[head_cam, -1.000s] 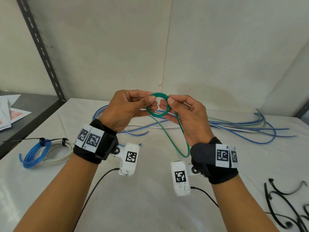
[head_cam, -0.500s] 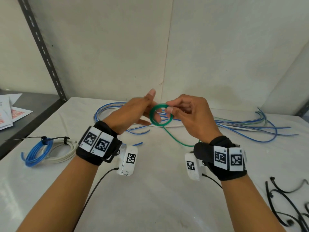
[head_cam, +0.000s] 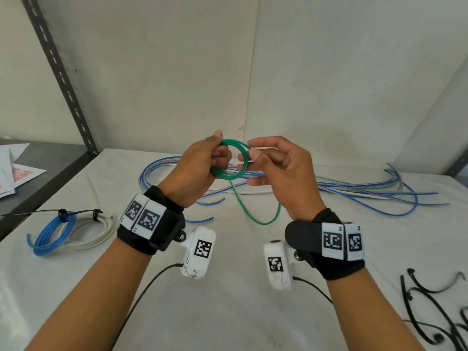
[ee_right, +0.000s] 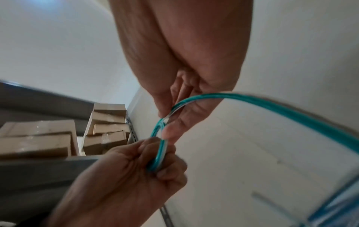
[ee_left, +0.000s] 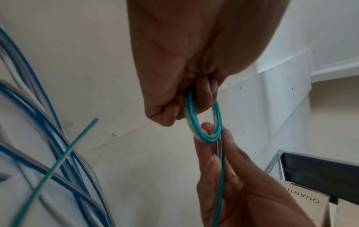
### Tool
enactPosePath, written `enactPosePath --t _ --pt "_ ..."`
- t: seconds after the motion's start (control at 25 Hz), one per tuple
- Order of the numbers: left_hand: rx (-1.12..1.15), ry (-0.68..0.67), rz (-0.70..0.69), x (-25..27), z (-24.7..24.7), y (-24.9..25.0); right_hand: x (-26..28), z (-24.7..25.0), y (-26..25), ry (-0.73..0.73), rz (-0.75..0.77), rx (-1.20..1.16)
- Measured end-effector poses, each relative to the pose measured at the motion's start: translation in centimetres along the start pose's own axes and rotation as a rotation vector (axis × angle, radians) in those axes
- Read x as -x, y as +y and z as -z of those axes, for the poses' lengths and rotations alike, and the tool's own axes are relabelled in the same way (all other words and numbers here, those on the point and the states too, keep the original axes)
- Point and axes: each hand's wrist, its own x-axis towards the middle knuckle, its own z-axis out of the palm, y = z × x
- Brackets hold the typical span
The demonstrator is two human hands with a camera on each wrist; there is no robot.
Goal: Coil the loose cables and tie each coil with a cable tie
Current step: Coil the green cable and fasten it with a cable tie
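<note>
Coil of green cable held upright above table btwn hands: left hand grips its left rim, right hand pinches right rim w/ fingertips; loose tail hangs below toward right wrist, so right feeds next wrap.

Left hand pinches green coil; right-hand fingers hold tail (blue cables blurred).

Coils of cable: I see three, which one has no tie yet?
The green coil, held up between both hands. The blue coil and white coil lie on the table, each with a black tie.
</note>
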Motion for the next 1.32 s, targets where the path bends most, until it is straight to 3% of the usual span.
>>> enactPosePath --t 0.12,0.28,0.36,0.48,0.56,0.72,0.88,1.04,1.32 --pt "0.177 0.023 -0.049 -0.1 0.2 0.2 0.6 -1.7 0.3 0.065 -0.051 -0.173" --pt "0.173 0.070 -0.074 0.0 -0.3 0.2 0.8 -2.8 0.9 0.117 -0.010 -0.190" --pt "-0.041 0.104 -0.060 0.0 0.1 0.3 0.5 -1.9 0.9 0.102 0.005 -0.152" --pt "-0.457 0.060 -0.066 0.2 0.8 0.4 -0.1 0.3 0.5 -0.013 0.057 0.113" --pt "-0.569 0.027 -0.139 0.4 1.0 0.2 -0.3 1.1 0.5 -0.048 0.078 0.250" --pt "-0.485 -0.045 -0.175 0.4 1.4 -0.2 -0.4 1.5 0.5 -0.050 0.054 0.161" --pt "-0.279 -0.140 -0.044 0.7 0.7 -0.2 -0.4 1.2 0.7 -0.045 0.044 0.079" --pt "-0.133 -0.065 -0.048 0.5 0.2 -0.1 -0.3 0.9 0.6 -0.063 0.022 0.037" --pt "-0.075 -0.075 -0.091 0.6 0.1 -0.2 -0.3 0.4 0.5 -0.001 -0.016 -0.045"
